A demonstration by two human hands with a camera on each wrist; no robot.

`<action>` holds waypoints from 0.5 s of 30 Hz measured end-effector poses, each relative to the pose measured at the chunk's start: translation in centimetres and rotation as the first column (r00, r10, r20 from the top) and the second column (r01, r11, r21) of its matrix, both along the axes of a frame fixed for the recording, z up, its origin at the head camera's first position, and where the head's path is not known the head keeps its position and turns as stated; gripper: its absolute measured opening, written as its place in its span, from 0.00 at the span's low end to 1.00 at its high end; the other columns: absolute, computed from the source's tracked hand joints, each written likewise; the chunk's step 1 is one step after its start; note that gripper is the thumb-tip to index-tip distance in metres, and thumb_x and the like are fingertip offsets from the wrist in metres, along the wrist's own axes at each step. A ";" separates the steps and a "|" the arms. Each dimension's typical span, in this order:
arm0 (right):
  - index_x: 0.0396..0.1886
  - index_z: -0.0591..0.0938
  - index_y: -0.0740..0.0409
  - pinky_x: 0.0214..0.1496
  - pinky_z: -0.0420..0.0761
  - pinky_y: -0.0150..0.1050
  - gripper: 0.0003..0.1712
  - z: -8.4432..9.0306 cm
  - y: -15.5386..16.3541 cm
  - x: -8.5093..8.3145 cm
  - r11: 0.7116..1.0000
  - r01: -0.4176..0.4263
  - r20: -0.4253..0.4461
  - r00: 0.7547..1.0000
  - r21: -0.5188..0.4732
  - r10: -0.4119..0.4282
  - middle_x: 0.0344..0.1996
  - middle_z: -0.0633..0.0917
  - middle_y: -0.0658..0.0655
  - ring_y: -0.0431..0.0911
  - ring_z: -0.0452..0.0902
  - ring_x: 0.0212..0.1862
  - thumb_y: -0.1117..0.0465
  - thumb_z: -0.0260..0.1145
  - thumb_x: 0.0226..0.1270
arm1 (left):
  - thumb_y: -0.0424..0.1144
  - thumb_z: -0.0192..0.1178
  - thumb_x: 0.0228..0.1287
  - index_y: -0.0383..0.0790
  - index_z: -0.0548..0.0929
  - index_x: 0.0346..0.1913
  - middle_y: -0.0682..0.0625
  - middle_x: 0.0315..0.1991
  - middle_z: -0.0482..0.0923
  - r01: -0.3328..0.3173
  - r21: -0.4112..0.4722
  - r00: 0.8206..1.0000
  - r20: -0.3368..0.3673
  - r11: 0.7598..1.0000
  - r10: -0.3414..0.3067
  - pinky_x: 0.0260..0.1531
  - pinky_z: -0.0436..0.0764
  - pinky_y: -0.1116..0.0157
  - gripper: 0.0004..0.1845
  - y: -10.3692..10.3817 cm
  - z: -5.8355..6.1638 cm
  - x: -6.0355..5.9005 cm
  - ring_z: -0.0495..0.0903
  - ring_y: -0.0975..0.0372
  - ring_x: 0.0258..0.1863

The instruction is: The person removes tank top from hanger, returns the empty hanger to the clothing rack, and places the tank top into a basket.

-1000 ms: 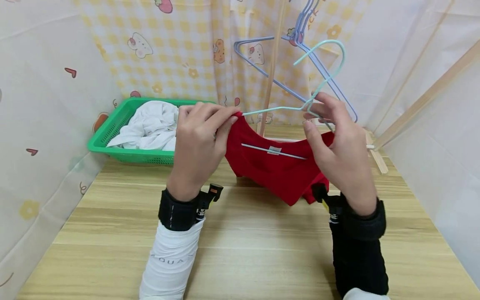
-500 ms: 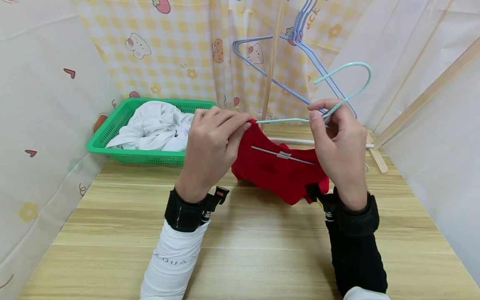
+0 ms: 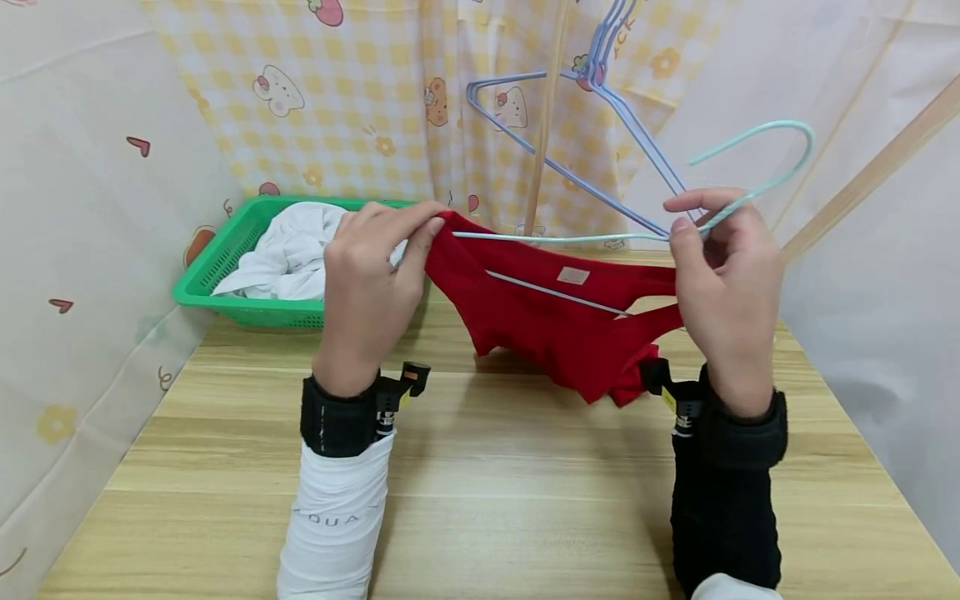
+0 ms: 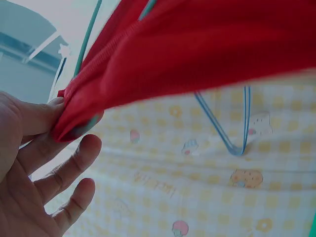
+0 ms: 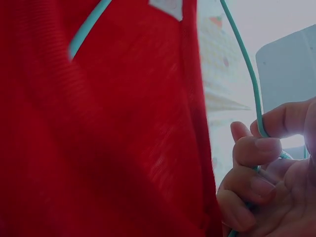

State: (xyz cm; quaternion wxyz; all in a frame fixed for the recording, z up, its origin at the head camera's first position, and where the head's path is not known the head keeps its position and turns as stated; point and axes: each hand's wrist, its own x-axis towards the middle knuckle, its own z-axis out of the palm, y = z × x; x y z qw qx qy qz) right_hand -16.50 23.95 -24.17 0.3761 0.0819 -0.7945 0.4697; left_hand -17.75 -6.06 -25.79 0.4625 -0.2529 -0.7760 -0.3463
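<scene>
A small red garment (image 3: 555, 321) hangs above the wooden table (image 3: 487, 483) on a pale turquoise wire hanger (image 3: 757, 162). My left hand (image 3: 375, 275) pinches the garment's left shoulder and the hanger end beneath it; the left wrist view shows the red cloth (image 4: 197, 54) held between thumb and finger. My right hand (image 3: 723, 267) grips the hanger at its neck below the hook. In the right wrist view the fingers (image 5: 256, 163) curl round the turquoise wire (image 5: 247, 74) beside the red cloth (image 5: 98, 133).
A green basket (image 3: 217, 271) with white cloth (image 3: 300, 250) in it sits at the table's back left. Blue wire hangers (image 3: 592, 125) hang on a wooden rack pole (image 3: 543, 125) behind. Patterned curtains close in the back and both sides.
Both hands have moved apart, stretching the garment's neckline wider along the hanger. The right hand and the hook have shifted right and slightly up.
</scene>
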 end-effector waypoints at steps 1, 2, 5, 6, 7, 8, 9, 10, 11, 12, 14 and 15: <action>0.55 0.89 0.57 0.30 0.65 0.31 0.15 0.1 0.2 -0.1 1.000 0.003 -0.003 1.000 -0.011 -0.003 0.24 0.76 0.40 0.40 0.64 0.24 0.62 0.59 0.80 | 0.36 0.66 0.78 0.32 0.93 0.51 0.40 0.40 0.93 -0.005 0.009 1.000 0.007 1.000 0.004 0.41 0.74 0.57 0.11 -0.2 0.0 0.0 0.84 0.48 0.36; 0.54 0.89 0.57 0.30 0.65 0.30 0.15 0.1 0.4 -0.1 1.000 0.009 -0.007 1.000 -0.017 -0.009 0.23 0.75 0.41 0.40 0.64 0.23 0.62 0.59 0.79 | 0.36 0.66 0.79 0.32 0.93 0.51 0.39 0.40 0.93 -0.008 0.014 1.000 0.012 1.000 0.008 0.41 0.75 0.57 0.11 -0.4 0.0 0.0 0.84 0.48 0.36; 0.54 0.90 0.55 0.29 0.64 0.30 0.15 0.2 0.7 -0.1 0.999 0.016 -0.011 1.000 -0.042 -0.016 0.23 0.75 0.43 0.40 0.64 0.23 0.62 0.59 0.79 | 0.37 0.64 0.80 0.31 0.92 0.52 0.38 0.43 0.93 -0.013 0.019 1.000 0.026 1.000 0.012 0.40 0.78 0.59 0.13 -0.7 0.0 -0.1 0.86 0.48 0.37; 0.55 0.89 0.55 0.29 0.64 0.30 0.15 0.3 0.8 -0.1 0.999 0.017 -0.011 1.000 -0.051 -0.017 0.23 0.75 0.43 0.40 0.64 0.23 0.62 0.59 0.79 | 0.37 0.63 0.80 0.31 0.92 0.53 0.38 0.44 0.93 -0.013 0.020 0.999 0.031 1.000 0.012 0.41 0.79 0.59 0.13 -0.8 0.0 -0.1 0.87 0.48 0.38; 0.55 0.89 0.54 0.29 0.64 0.30 0.16 0.3 0.9 -0.1 0.998 0.016 -0.010 1.000 -0.062 -0.017 0.23 0.75 0.44 0.40 0.64 0.23 0.63 0.58 0.79 | 0.37 0.63 0.81 0.30 0.92 0.53 0.38 0.45 0.93 -0.014 0.022 0.999 0.037 1.000 0.014 0.41 0.81 0.59 0.14 -0.8 0.0 -0.2 0.87 0.48 0.39; 0.55 0.89 0.54 0.29 0.64 0.31 0.16 0.4 1.0 -0.1 0.997 0.014 -0.008 1.000 -0.074 -0.015 0.24 0.75 0.45 0.40 0.64 0.24 0.63 0.58 0.79 | 0.37 0.63 0.81 0.30 0.92 0.53 0.38 0.45 0.93 -0.015 0.028 0.999 0.044 1.000 0.014 0.42 0.83 0.59 0.14 -0.7 0.0 -0.2 0.88 0.49 0.39; 0.55 0.89 0.53 0.30 0.64 0.31 0.16 0.5 1.1 0.0 0.996 0.008 -0.007 1.000 -0.090 -0.008 0.25 0.75 0.45 0.41 0.65 0.24 0.63 0.58 0.79 | 0.37 0.63 0.80 0.30 0.92 0.53 0.38 0.45 0.93 -0.015 0.040 0.999 0.052 0.999 0.013 0.42 0.84 0.59 0.13 -0.7 0.0 -0.2 0.89 0.49 0.40; 0.55 0.89 0.54 0.30 0.65 0.31 0.16 0.5 1.1 0.0 0.994 -0.001 -0.006 1.000 -0.108 0.000 0.25 0.76 0.46 0.41 0.65 0.24 0.63 0.58 0.79 | 0.36 0.64 0.80 0.30 0.92 0.53 0.38 0.45 0.93 -0.018 0.043 0.998 0.059 0.999 0.016 0.43 0.85 0.59 0.13 -0.6 0.0 -0.3 0.89 0.49 0.40; 0.55 0.89 0.54 0.30 0.65 0.31 0.16 0.6 1.1 0.0 0.992 -0.010 -0.007 1.000 -0.125 0.009 0.25 0.76 0.46 0.42 0.66 0.24 0.64 0.58 0.79 | 0.36 0.64 0.79 0.30 0.92 0.53 0.38 0.45 0.93 -0.017 0.048 0.998 0.068 0.999 0.014 0.43 0.86 0.59 0.13 -0.6 0.0 -0.3 0.90 0.50 0.40; 0.55 0.89 0.54 0.30 0.64 0.31 0.16 0.7 1.1 0.1 0.989 -0.023 -0.009 1.000 -0.145 0.022 0.25 0.76 0.47 0.42 0.66 0.25 0.64 0.58 0.79 | 0.36 0.65 0.79 0.30 0.92 0.53 0.38 0.45 0.92 -0.015 0.053 0.997 0.079 0.998 0.011 0.43 0.86 0.60 0.12 -0.5 0.0 -0.3 0.90 0.50 0.40; 0.54 0.88 0.56 0.31 0.65 0.31 0.15 0.8 1.1 0.1 0.979 -0.058 -0.020 0.998 -0.193 0.055 0.25 0.76 0.49 0.43 0.67 0.25 0.65 0.58 0.78 | 0.35 0.66 0.78 0.30 0.92 0.53 0.38 0.45 0.92 -0.007 0.061 0.995 0.103 0.998 0.001 0.43 0.87 0.60 0.12 -0.3 0.0 -0.4 0.90 0.52 0.39; 0.53 0.88 0.57 0.32 0.65 0.31 0.15 0.9 1.1 0.1 0.973 -0.077 -0.029 0.997 -0.216 0.073 0.24 0.76 0.50 0.44 0.67 0.26 0.66 0.58 0.78 | 0.35 0.66 0.78 0.30 0.92 0.53 0.39 0.45 0.92 -0.001 0.065 0.993 0.118 0.998 -0.007 0.43 0.87 0.60 0.12 -0.2 -0.1 -0.5 0.90 0.52 0.39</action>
